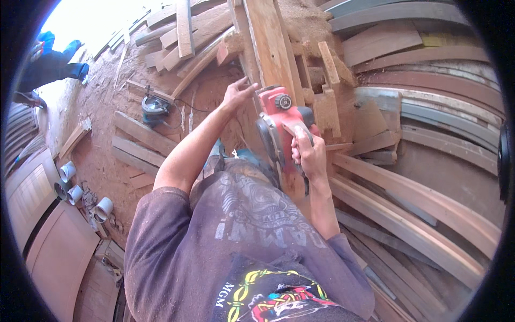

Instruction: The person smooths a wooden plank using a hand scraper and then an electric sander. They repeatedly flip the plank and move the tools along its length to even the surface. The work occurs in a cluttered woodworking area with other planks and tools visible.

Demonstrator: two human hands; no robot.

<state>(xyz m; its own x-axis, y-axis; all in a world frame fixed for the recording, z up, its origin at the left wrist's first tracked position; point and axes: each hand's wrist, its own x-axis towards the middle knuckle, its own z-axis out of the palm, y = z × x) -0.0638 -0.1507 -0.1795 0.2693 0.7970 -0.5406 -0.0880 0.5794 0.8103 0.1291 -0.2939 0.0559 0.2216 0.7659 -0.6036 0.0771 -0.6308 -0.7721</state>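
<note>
A red electric hand planer [279, 110] with a black knob at its front rests on a long wooden beam [268, 45]. My right hand [310, 153] is wrapped round the planer's rear handle. Just left of the planer's front, my left hand [240, 95] is stretched toward the beam's left edge with its fingers extended. Whether those fingertips touch the wood I cannot tell. The planer and my right arm cover the beam's near part.
A circular saw [154, 107] with a cord lies on the dusty ground to the left. Boards [209, 35] are heaped far left, and long planks [413, 209] are stacked at right. White buckets [102, 208] stand near wooden panels [64, 252]. Another person [48, 64] is at far left.
</note>
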